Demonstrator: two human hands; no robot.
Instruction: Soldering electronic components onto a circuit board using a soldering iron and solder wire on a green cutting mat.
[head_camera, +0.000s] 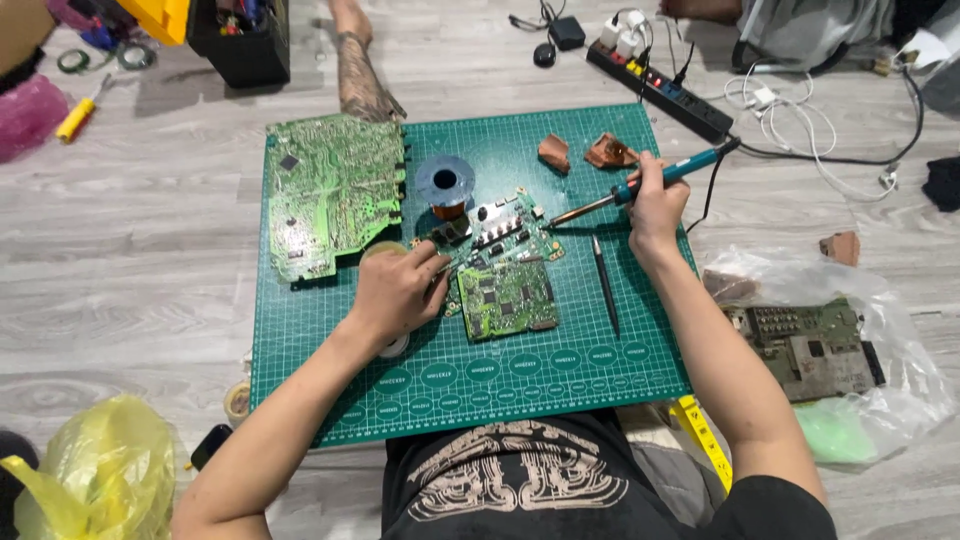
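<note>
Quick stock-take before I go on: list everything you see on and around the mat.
cutting mat: 1, green, on the grey floor
large circuit board: 1, green, mat's left part
small circuit boards: a cluster, green, mat centre
solder spool: 1, blue-grey, behind the cluster
pen-like tool: 1, dark, right of the cluster
brown pieces: 2, mat's far edge
power strip: 1, black, beyond the mat
bagged board: 1, green, clear bag at right
yellow bag: 1, near left
soldering iron: 1, blue handle, in right hand
left hand: on the small boards
right hand: grips the iron
</note>
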